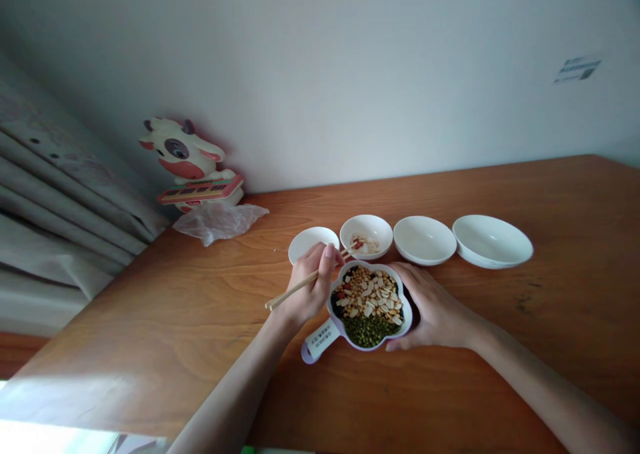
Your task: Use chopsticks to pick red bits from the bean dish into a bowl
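Note:
My left hand point(311, 284) is closed around a pair of wooden chopsticks point(294, 292). Their tips reach over the second white bowl point(384, 237) from the left, where pale pieces and a small red bit lie; whether the tips grip anything I cannot tell. My right hand point(433, 306) wraps the right side of a scalloped lilac-and-white dish point(407, 315) with a labelled handle point(323, 339). In the dish are split peanuts point(374, 294), yellowish beans, green mung beans point(367, 332), dark beans and a few reddish pieces.
Three other white bowls stand in the same row: one at the left point(305, 239), partly behind my left hand, and two at the right point(425, 241), point(493, 241). A cow toy with a keyboard point(195, 164) and a crumpled plastic bag point(220, 221) sit back left, by a curtain point(55, 227).

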Action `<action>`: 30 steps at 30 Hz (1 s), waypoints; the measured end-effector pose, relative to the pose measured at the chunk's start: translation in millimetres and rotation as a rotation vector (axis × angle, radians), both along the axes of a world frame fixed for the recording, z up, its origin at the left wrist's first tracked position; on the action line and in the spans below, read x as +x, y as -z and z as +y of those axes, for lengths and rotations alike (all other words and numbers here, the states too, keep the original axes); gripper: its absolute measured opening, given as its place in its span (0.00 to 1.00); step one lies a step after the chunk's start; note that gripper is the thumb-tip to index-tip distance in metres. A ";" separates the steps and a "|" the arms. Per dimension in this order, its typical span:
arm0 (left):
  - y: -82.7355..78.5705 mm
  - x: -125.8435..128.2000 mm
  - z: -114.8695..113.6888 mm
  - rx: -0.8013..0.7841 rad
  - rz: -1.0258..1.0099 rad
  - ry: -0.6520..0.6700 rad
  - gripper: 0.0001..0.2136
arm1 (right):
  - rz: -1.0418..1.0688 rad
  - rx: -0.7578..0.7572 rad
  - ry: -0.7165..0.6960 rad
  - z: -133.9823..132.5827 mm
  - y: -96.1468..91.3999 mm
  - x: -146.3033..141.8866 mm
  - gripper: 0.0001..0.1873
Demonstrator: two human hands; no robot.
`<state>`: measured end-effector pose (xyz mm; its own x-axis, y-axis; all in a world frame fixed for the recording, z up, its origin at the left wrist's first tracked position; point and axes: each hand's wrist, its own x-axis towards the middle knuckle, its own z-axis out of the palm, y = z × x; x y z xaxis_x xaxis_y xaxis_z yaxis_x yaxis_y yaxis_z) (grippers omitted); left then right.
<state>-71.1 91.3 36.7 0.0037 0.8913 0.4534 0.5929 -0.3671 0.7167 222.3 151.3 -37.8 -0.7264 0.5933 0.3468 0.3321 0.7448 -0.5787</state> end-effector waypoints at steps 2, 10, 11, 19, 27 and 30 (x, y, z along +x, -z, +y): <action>-1.5 0.7 -0.4 -0.015 0.021 0.003 0.30 | -0.008 0.002 0.008 0.4 2.2 0.2 0.75; -9.3 -12.3 -8.2 -0.117 -0.075 0.054 0.32 | -0.007 -0.007 0.007 -0.4 3.5 1.0 0.75; -11.6 -15.1 -9.5 -0.136 -0.086 0.088 0.31 | -0.012 -0.011 0.009 -0.4 2.6 1.0 0.75; -29.0 -21.5 -19.2 -0.283 0.065 0.379 0.26 | -0.003 0.017 -0.010 0.2 2.1 1.4 0.75; -37.3 -20.0 -18.7 -0.309 0.164 0.400 0.22 | -0.029 -0.002 -0.003 -0.7 0.8 1.3 0.74; -36.8 -21.1 -18.6 -0.313 0.139 0.374 0.22 | -0.026 0.000 0.002 -0.8 -0.6 1.1 0.73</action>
<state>-92.2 72.7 73.5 0.3904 0.9104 0.1368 0.5596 -0.3527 0.7500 223.3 150.5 -37.2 -0.7340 0.5948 0.3277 0.3485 0.7441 -0.5700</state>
